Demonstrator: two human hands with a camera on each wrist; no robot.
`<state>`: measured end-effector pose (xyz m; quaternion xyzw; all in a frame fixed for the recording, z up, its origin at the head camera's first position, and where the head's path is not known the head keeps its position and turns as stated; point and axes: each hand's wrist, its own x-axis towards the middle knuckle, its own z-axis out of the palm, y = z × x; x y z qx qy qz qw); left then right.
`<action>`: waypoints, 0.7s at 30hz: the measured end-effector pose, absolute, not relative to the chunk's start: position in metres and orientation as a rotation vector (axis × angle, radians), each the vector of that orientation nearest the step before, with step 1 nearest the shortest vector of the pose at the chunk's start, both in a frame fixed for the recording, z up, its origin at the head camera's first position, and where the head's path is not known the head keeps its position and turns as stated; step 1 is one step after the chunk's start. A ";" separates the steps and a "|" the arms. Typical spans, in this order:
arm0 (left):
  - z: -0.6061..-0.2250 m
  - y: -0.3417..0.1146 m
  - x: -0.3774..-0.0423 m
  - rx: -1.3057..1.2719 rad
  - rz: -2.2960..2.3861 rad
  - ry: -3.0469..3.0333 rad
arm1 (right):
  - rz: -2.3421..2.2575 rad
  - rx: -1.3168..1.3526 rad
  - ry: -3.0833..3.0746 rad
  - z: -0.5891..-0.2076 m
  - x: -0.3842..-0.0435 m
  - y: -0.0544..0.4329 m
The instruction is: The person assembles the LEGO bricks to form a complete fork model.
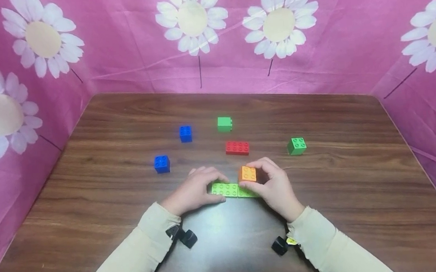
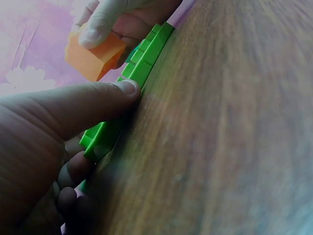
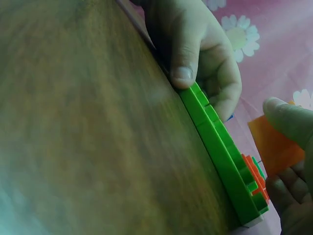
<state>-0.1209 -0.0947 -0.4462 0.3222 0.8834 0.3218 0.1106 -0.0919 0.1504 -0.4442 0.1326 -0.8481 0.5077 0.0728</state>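
Two lime green toy bricks with studs on top lie end to end on the table. Thumb and fingers of my left hand grip the left lime green brick by its long sides. My right hand pinches an orange brick, studs up, just above the right lime green brick, whose right end the hand covers in the head view. From the left wrist, the orange brick appears raised and apart from the green row. The right wrist view shows the long green side flat along the tabletop.
Beyond the hands lie a red brick, a green brick on its side and another green brick at right. Two blue bricks, one nearer and one farther, stand at left. Pink flowered cloth borders the wooden table.
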 end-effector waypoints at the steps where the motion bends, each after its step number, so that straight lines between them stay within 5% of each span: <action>1: -0.446 -0.095 -0.121 0.948 0.950 2.597 | 1.509 0.431 -2.556 -0.444 -0.092 0.150; 21: -0.447 -0.093 -0.120 0.930 0.934 2.612 | 1.333 0.661 -2.722 -0.442 -0.090 0.142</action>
